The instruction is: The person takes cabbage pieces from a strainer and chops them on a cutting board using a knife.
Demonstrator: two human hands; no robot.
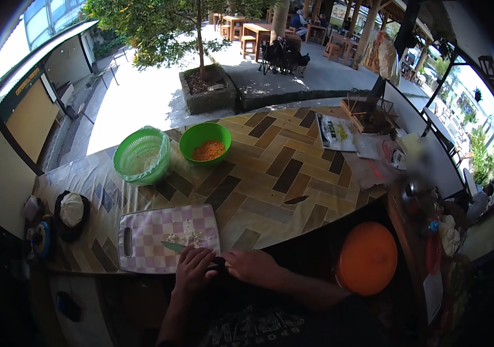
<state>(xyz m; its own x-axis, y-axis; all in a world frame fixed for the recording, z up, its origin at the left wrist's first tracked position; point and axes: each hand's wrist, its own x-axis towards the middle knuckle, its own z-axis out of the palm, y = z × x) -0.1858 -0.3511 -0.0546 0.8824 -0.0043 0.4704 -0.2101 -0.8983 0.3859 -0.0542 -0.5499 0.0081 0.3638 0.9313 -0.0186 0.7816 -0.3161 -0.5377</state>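
Observation:
A pink-and-white checkered cutting board (145, 246) lies at the table's near edge. Finely chopped pale food (186, 236) is heaped on its right half. The knife (173, 247) points left across the board, its greenish blade partly covered by my left hand (195, 265). That hand's fingers lie stretched over the blade, thumb apart. My right hand (251, 266) is closed around the knife's black handle at the board's right edge. Beyond the board stand a green basket (163, 151) lined with clear plastic and a green bowl (223, 139) containing small orange pieces (208, 151).
Plastic packets (336, 133) and a wooden tray (368, 115) sit at the table's far right. A round orange lid or container (368, 258) is low on my right. A dark bag with white cloth (72, 209) lies at left. A tree planter (207, 95) stands beyond.

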